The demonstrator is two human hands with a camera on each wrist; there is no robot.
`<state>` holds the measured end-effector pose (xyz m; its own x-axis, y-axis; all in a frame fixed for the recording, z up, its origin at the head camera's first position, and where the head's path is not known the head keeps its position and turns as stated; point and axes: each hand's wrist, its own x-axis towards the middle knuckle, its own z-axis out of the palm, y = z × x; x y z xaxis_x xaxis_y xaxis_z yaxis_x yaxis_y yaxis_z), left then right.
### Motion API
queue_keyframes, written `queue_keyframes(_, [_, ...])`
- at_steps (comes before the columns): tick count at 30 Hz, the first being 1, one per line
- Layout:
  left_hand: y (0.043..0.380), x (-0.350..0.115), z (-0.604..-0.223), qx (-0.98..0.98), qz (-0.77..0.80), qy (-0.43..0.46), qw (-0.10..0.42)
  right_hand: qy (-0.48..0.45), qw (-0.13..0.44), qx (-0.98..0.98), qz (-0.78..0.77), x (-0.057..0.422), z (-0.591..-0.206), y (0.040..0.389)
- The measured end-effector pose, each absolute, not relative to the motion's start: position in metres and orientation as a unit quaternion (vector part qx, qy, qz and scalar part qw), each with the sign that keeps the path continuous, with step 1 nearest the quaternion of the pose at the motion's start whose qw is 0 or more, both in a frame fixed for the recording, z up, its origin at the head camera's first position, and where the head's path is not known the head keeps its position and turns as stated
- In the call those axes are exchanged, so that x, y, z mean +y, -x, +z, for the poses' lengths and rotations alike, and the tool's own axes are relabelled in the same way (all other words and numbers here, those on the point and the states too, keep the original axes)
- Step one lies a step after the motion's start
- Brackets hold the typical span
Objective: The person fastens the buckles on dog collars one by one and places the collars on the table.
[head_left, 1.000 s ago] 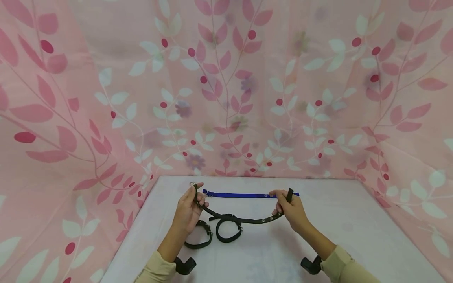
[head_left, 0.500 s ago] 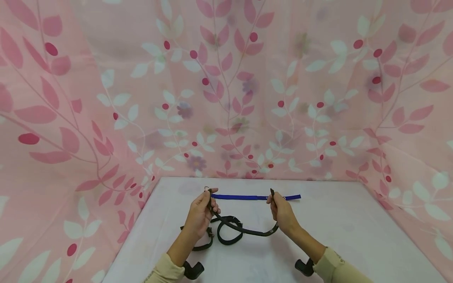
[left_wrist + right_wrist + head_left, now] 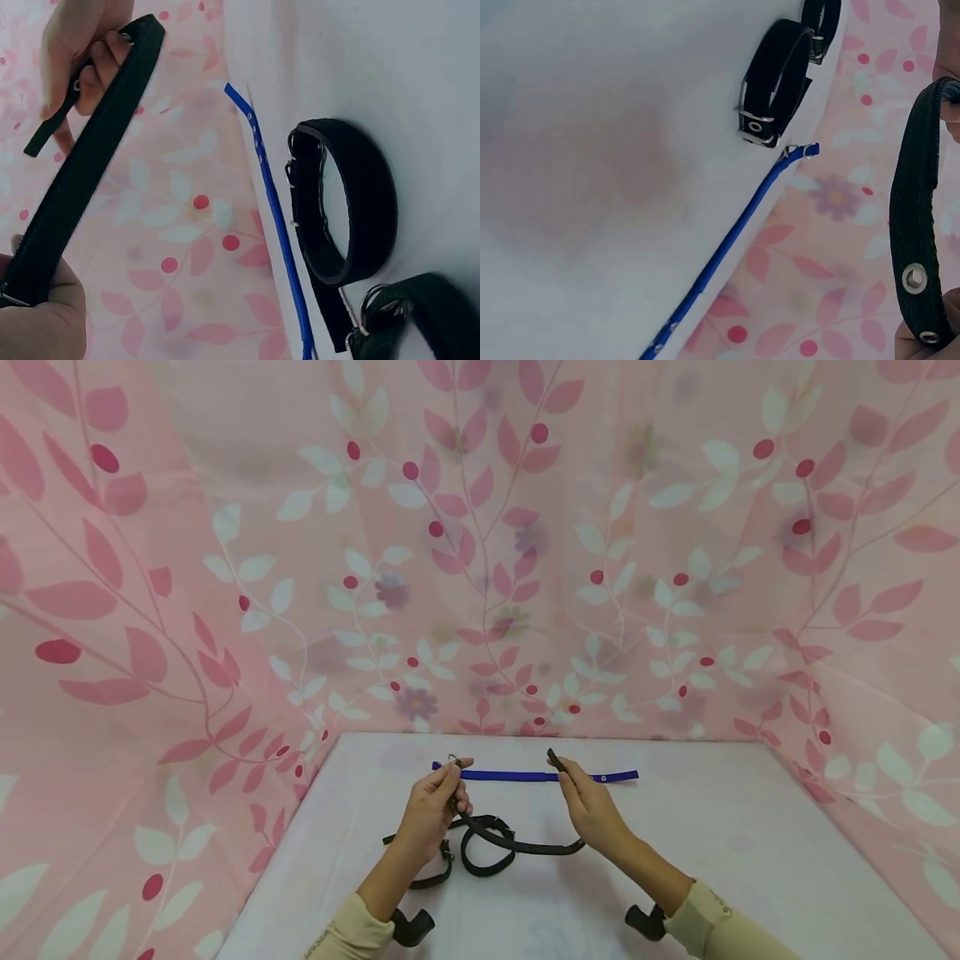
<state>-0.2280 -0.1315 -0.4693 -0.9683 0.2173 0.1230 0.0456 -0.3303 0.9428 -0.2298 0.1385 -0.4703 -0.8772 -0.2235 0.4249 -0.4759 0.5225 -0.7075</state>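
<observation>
Between my two hands sags a dark green-black dog collar [image 3: 540, 848] with metal eyelets, held above the table. My left hand [image 3: 426, 817] pinches its ring-and-buckle end between thumb and fingers. The tip of the eyelet end pokes up from my right hand [image 3: 596, 817], whose fingers curl round it. In the right wrist view, two eyelets show on the held collar [image 3: 915, 225]. Below it on the table lies a black collar [image 3: 487, 869] buckled into a loop. A second looped collar [image 3: 431, 883] is partly hidden behind my left wrist.
A blue collar [image 3: 510, 776] lies stretched out straight near the back edge of the white table [image 3: 720, 860]. Pink leaf-patterned cloth [image 3: 480, 610] surrounds the table at the back and sides. Black wrist-camera mounts [image 3: 412, 928] hang under both wrists.
My hands have drawn closer together, the left moving right and the right moving left. The held collar sags in a shorter, deeper curve, and its eyelet tip has swung to point up and left.
</observation>
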Motion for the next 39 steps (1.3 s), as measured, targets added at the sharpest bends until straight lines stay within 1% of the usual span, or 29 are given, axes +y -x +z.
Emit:
queue_keyframes(4, [0.225,-0.128,-0.465,0.621,0.768,-0.144,0.051,-0.216,0.139,-0.85,0.461,0.135,-0.467,0.227])
queue_keyframes(7, [0.226,-0.127,-0.464,0.641,0.749,-0.16,0.04,-0.219,0.152,-0.846,0.463,0.135,-0.466,0.227])
queue_keyframes(10, [0.228,-0.128,-0.464,0.657,0.733,-0.177,0.025,-0.247,0.162,-0.839,0.457,0.135,-0.465,0.229])
queue_keyframes(15, [0.23,-0.127,-0.466,0.686,0.697,-0.209,0.011,-0.3,0.13,-0.826,0.46,0.133,-0.462,0.231])
queue_keyframes(23, [0.222,-0.119,-0.466,0.725,0.651,-0.225,0.005,-0.288,0.097,-0.824,0.477,0.117,-0.432,0.202])
queue_keyframes(27, [0.221,-0.117,-0.468,0.739,0.632,-0.232,0.004,-0.285,0.085,-0.826,0.478,0.115,-0.43,0.199])
queue_keyframes(30, [0.22,-0.115,-0.467,0.75,0.622,-0.225,-0.002,-0.289,0.084,-0.82,0.486,0.114,-0.431,0.2])
queue_keyframes(37, [0.212,-0.108,-0.459,0.76,0.599,-0.251,0.013,-0.31,0.068,-0.803,0.504,0.112,-0.461,0.218])
queue_keyframes(39, [0.212,-0.106,-0.46,0.764,0.594,-0.251,0.007,-0.313,0.068,-0.798,0.51,0.112,-0.465,0.219])
